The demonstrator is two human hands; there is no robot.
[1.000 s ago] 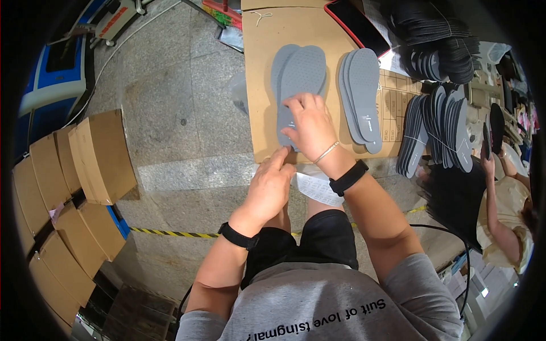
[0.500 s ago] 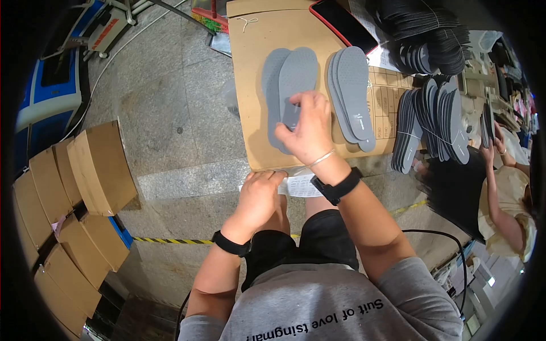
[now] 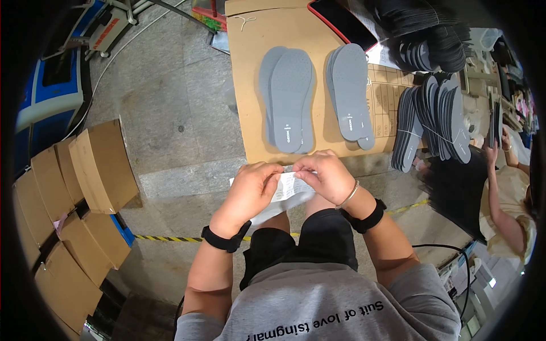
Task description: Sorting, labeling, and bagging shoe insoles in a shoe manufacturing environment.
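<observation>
Both my hands are at the near edge of the cardboard surface, above my lap. Pinched in my left hand (image 3: 250, 186) is one side of a printed white sheet (image 3: 284, 190), with paler material hanging below it. My right hand (image 3: 327, 177) grips the sheet's upper right edge, thumb and fingers close to my left fingertips. Just beyond lies a pile of grey insoles (image 3: 291, 85), heels toward me and slightly fanned. A second pile of grey insoles (image 3: 348, 79) sits to its right. White markings show on the heels.
The insoles lie on a brown cardboard surface (image 3: 250, 102). A red-edged phone (image 3: 343, 24) rests at its far side. Bundles of tied dark insoles (image 3: 441, 116) stand at the right. Another person's arm (image 3: 497, 193) is at far right, and cartons (image 3: 102, 167) are stacked left.
My right hand has left the left insole pile and come back to the sheet beside my left hand. The top insole there now shows fully. The sheet is now held between both hands.
</observation>
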